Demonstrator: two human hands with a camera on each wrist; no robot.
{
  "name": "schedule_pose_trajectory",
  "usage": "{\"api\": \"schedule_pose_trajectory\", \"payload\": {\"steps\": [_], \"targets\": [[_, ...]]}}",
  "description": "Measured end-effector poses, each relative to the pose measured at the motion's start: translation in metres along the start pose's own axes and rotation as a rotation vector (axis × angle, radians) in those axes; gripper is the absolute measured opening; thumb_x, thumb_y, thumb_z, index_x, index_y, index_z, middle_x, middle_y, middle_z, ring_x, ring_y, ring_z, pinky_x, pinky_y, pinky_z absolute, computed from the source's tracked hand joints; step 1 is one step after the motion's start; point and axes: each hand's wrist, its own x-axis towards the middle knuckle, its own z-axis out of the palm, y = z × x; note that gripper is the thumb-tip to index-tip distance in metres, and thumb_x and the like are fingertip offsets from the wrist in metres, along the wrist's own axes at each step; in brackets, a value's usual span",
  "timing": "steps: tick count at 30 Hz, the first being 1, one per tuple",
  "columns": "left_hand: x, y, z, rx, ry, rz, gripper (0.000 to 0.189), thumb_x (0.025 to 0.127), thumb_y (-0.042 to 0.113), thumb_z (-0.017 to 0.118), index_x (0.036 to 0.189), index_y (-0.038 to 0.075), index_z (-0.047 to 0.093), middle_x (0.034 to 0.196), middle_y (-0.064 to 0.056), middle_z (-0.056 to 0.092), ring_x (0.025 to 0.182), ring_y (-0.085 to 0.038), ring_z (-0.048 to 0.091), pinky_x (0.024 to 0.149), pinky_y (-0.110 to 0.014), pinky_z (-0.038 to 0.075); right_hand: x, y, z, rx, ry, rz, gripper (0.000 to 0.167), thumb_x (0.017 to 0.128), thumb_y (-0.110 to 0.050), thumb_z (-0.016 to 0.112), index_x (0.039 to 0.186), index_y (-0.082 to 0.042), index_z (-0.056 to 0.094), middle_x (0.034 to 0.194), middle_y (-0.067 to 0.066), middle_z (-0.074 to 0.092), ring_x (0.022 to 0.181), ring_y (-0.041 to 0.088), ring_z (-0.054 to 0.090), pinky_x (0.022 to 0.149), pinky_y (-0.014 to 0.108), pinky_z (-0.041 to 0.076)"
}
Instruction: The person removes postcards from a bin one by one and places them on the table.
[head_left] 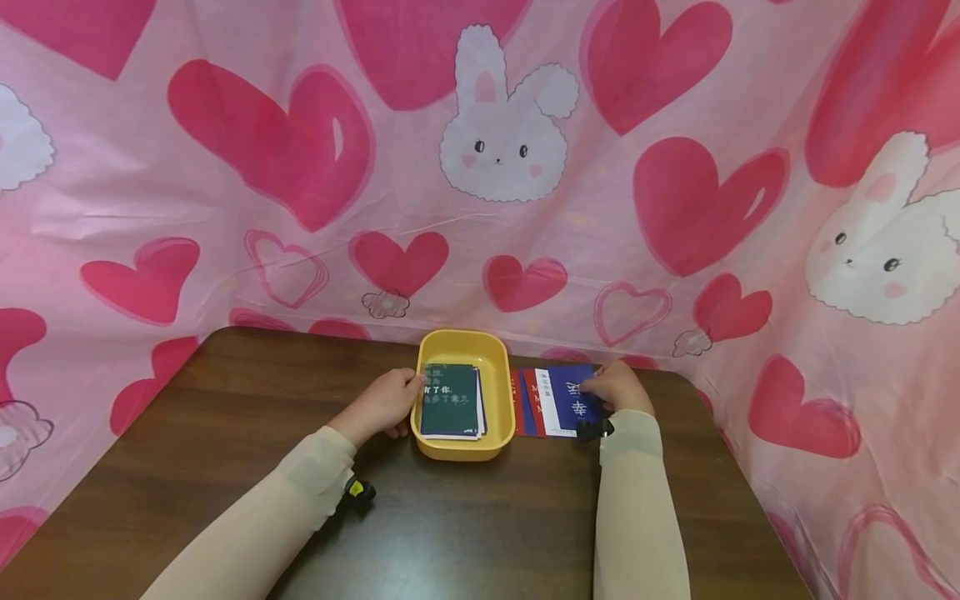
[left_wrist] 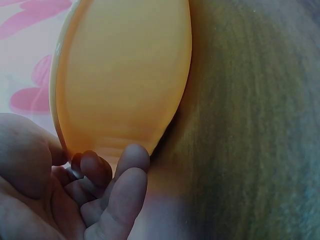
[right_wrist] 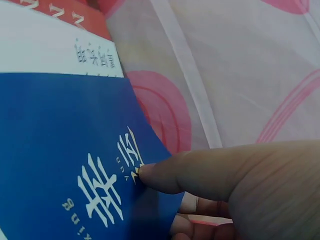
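A yellow plastic tray point(head_left: 495, 450) stands near the back of the table with a small stack of cards inside, a dark green card point(head_left: 453, 417) with white writing on top. My left hand point(head_left: 384, 404) pinches the tray's left rim, thumb over the edge and fingers against the outer wall point(left_wrist: 125, 75). Right of the tray lies an overlapping row of cards: red ones point(head_left: 534, 408), a white one point(head_left: 550, 400) and a blue one point(head_left: 564, 379) on top. My right hand point(head_left: 626, 390) pinches the blue card's right edge, thumb on its printed face point(right_wrist: 45, 130) and fingers beneath.
The dark wooden table point(head_left: 390, 525) ends at a pink cloth point(head_left: 420, 183) printed with hearts and rabbits, which hangs close behind the tray and cards. Each sleeve carries a small black device at the wrist point(head_left: 360, 490).
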Motion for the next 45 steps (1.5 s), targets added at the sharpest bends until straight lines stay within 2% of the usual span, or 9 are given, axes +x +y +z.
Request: {"api": "schedule_pose_trajectory", "payload": {"steps": [3, 7, 10, 21, 26, 29, 36, 40, 45], "targets": [[-0.001, 0.000, -0.001, 0.001, 0.001, 0.001, 0.041, 0.123, 0.038, 0.048, 0.124, 0.003, 0.069, 0.085, -0.014, 0.069, 0.061, -0.028, 0.070, 0.055, -0.038, 0.064, 0.001, -0.001, 0.001, -0.018, 0.005, 0.008, 0.052, 0.095, -0.019, 0.086, 0.132, 0.010, 0.063, 0.131, 0.030, 0.068, 0.114, 0.042, 0.071, 0.092, 0.050, 0.071], [0.000, 0.000, -0.002, 0.002, 0.000, -0.004, 0.041, 0.123, 0.038, 0.048, 0.125, 0.003, 0.069, 0.086, -0.014, 0.070, 0.062, -0.028, 0.070, 0.056, -0.038, 0.064, 0.003, -0.001, 0.001, -0.015, -0.015, 0.031, 0.062, 0.098, -0.020, 0.085, 0.147, 0.008, 0.059, 0.148, 0.035, 0.065, 0.128, 0.049, 0.069, 0.110, 0.061, 0.063], [0.000, -0.001, -0.002, 0.002, -0.002, -0.005, 0.041, 0.123, 0.039, 0.048, 0.126, 0.003, 0.069, 0.087, -0.014, 0.071, 0.062, -0.028, 0.070, 0.056, -0.037, 0.064, 0.003, -0.001, -0.004, -0.031, -0.013, 0.011, 0.062, 0.102, -0.024, 0.082, 0.150, 0.007, 0.060, 0.152, 0.035, 0.063, 0.133, 0.051, 0.066, 0.118, 0.067, 0.056], [-0.001, 0.003, 0.001, -0.002, -0.003, 0.004, 0.042, 0.123, 0.038, 0.047, 0.123, 0.004, 0.070, 0.085, -0.014, 0.070, 0.060, -0.027, 0.070, 0.055, -0.038, 0.063, -0.015, -0.034, -0.020, 0.004, -0.027, -0.145, 0.050, 0.110, -0.037, 0.073, 0.142, 0.002, 0.067, 0.125, 0.024, 0.077, 0.110, 0.037, 0.075, 0.104, 0.053, 0.063], [-0.001, 0.002, 0.000, -0.004, -0.008, 0.003, 0.041, 0.123, 0.037, 0.047, 0.123, 0.003, 0.070, 0.086, -0.014, 0.070, 0.060, -0.027, 0.070, 0.055, -0.038, 0.063, -0.026, -0.050, -0.024, 0.036, -0.032, -0.155, 0.053, 0.110, -0.044, 0.072, 0.147, -0.006, 0.066, 0.133, 0.022, 0.073, 0.116, 0.037, 0.071, 0.107, 0.054, 0.061], [-0.002, 0.002, -0.001, -0.005, -0.001, -0.003, 0.041, 0.123, 0.037, 0.047, 0.124, 0.002, 0.069, 0.086, -0.015, 0.070, 0.060, -0.028, 0.070, 0.055, -0.038, 0.064, -0.034, -0.066, -0.023, 0.083, -0.037, -0.193, 0.057, 0.109, -0.046, 0.072, 0.151, -0.009, 0.065, 0.139, 0.022, 0.071, 0.118, 0.038, 0.070, 0.106, 0.051, 0.062], [-0.001, 0.001, 0.002, -0.001, -0.010, -0.003, 0.041, 0.123, 0.039, 0.048, 0.127, 0.003, 0.069, 0.088, -0.014, 0.071, 0.062, -0.029, 0.071, 0.056, -0.037, 0.064, -0.056, -0.119, -0.005, 0.227, -0.086, -0.369, 0.050, 0.109, -0.034, 0.075, 0.149, -0.005, 0.067, 0.128, 0.027, 0.077, 0.099, 0.034, 0.078, 0.075, 0.032, 0.066], [-0.001, 0.002, 0.003, -0.015, -0.008, 0.003, 0.041, 0.123, 0.039, 0.048, 0.126, 0.003, 0.070, 0.088, -0.014, 0.071, 0.061, -0.029, 0.070, 0.055, -0.037, 0.063, -0.067, -0.151, 0.011, 0.192, -0.145, -0.379, 0.050, 0.107, -0.039, 0.078, 0.149, -0.012, 0.068, 0.123, 0.018, 0.077, 0.103, 0.035, 0.078, 0.078, 0.033, 0.068], [-0.003, 0.003, 0.000, -0.015, 0.002, -0.010, 0.041, 0.122, 0.039, 0.050, 0.126, 0.004, 0.070, 0.089, -0.014, 0.070, 0.061, -0.029, 0.070, 0.055, -0.037, 0.063, -0.057, -0.180, 0.041, 0.085, -0.313, -0.395, 0.057, 0.105, -0.047, 0.080, 0.150, -0.014, 0.068, 0.126, 0.015, 0.078, 0.106, 0.030, 0.081, 0.083, 0.038, 0.071]]}}
